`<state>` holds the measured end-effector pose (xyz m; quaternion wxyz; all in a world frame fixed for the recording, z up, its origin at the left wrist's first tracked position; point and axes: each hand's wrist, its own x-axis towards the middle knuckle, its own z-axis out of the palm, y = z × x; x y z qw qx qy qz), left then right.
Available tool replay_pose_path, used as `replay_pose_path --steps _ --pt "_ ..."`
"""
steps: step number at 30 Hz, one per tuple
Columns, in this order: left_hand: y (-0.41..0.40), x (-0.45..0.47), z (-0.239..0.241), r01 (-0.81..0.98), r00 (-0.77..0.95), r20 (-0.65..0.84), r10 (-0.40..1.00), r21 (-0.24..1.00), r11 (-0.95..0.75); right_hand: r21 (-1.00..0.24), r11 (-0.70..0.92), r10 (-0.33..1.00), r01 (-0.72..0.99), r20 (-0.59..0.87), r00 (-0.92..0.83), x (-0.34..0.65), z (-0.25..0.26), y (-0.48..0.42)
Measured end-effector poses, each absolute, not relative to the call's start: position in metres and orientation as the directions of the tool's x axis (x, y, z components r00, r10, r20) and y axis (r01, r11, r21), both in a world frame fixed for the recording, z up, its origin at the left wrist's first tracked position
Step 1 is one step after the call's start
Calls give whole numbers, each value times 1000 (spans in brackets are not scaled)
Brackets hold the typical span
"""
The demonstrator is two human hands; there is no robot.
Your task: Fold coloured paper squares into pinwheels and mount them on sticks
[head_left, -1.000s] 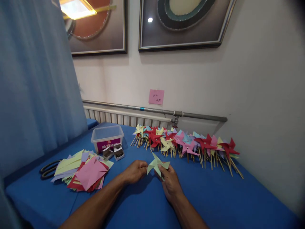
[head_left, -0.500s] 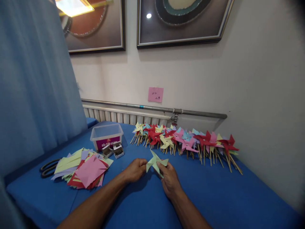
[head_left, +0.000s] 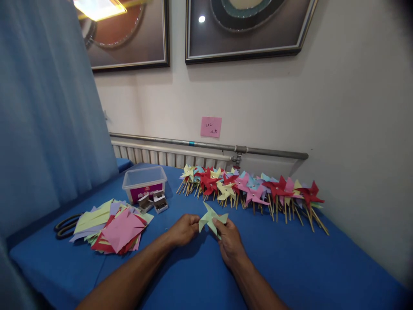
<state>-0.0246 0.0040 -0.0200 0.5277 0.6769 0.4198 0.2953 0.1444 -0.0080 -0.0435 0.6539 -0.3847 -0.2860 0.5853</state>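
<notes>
A pale green paper pinwheel [head_left: 210,218] is in front of me, above the table, its folded blades facing up. My right hand [head_left: 231,241] is closed on it, with the thumb pressed near the middle and the fingers hidden underneath. At the left blade, my left hand [head_left: 184,230] is closed too, thumb against curled fingers. What sits between those left fingertips is hidden behind the paper. No stick shows on this pinwheel.
Finished pinwheels [head_left: 254,193] on sticks lie along the back right. At left are cut paper sheets [head_left: 121,230], dark-handled scissors [head_left: 66,226], a clear plastic tub [head_left: 144,178] and small boxes of pins [head_left: 160,204]. A blue cloth [head_left: 290,267] covers the table; a radiator [head_left: 174,158] stands behind.
Almost nothing differs. The pinwheel and both hands keep nearly the same place and hold; the view has shifted very slightly.
</notes>
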Motion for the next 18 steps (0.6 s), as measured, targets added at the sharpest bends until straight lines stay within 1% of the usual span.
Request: replay_pose_path --steps 8,18 --pt "9 -25 -29 227 467 -104 878 974 -5 -843 24 991 -538 -49 121 147 -47 -8" --pt "9 -24 -32 230 474 -77 877 972 -39 -848 17 992 -529 -52 114 145 -50 -5"
